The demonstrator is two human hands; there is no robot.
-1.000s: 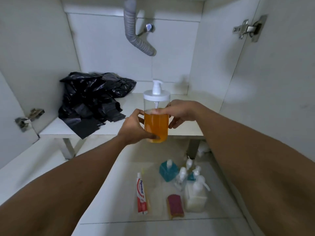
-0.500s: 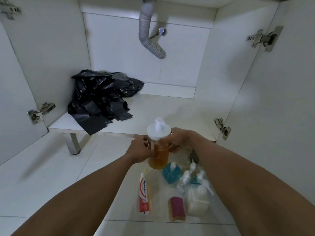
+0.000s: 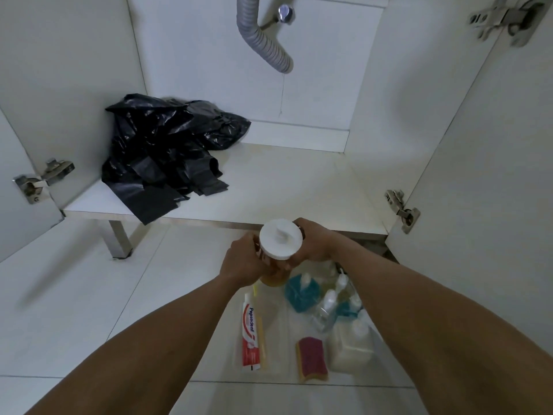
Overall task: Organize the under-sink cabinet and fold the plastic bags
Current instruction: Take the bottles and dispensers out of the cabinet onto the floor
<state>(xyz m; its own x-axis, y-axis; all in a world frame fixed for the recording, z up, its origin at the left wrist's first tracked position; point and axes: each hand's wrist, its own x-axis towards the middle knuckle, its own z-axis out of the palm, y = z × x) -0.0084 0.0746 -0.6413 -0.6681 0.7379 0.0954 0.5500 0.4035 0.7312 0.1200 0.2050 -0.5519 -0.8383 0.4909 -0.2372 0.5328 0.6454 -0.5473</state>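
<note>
Firmly gripping pump bottle w/ L hand & R hand, by front edge of cabinet floor; prob. liquid-heavy, slick, so hold body, not pump.

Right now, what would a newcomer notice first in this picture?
At centre, the left hand and right hand grip a pump bottle of orange liquid, in front of the cabinet. A crumpled heap of black plastic bags lies on its left side, and a grey drain hose hangs at the top.
</note>
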